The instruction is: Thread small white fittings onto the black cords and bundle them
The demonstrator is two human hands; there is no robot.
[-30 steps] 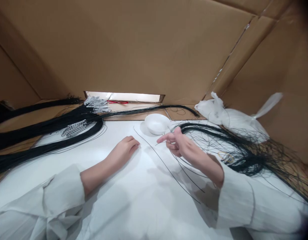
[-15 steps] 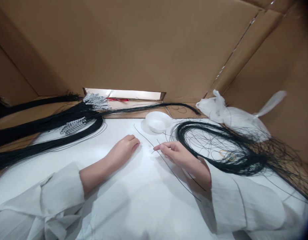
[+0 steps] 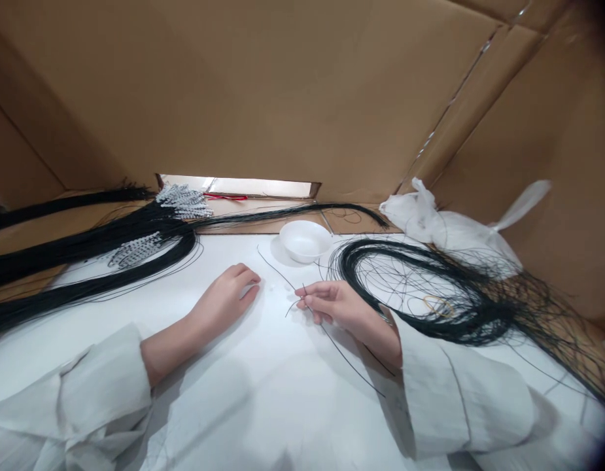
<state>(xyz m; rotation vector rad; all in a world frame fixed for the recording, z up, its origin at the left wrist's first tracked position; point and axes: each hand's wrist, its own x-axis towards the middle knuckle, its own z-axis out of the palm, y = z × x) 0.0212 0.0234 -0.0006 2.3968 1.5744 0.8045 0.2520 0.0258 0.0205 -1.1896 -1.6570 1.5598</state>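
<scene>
My right hand point(image 3: 334, 305) rests on the white table point(image 3: 263, 366), its fingertips pinched on a thin black cord point(image 3: 295, 302) that trails back under my wrist. A second loose black cord point(image 3: 275, 268) lies just beyond the fingers. My left hand point(image 3: 227, 299) lies palm down beside it, fingers loosely curled, holding nothing. A small white bowl point(image 3: 305, 239) stands just behind both hands. A tangled loop of black cords point(image 3: 430, 294) spreads to the right of my right hand.
Long bundles of black cords point(image 3: 86, 255) with silver-white tags point(image 3: 184, 201) stretch across the left. A white plastic bag point(image 3: 444, 226) lies at the back right. Brown cardboard walls point(image 3: 282, 98) enclose the table, with a low slot point(image 3: 233, 186) at the back.
My right hand came down from the air and drew back toward me, now resting on the table with a cord in its fingertips. My left hand slid slightly left.
</scene>
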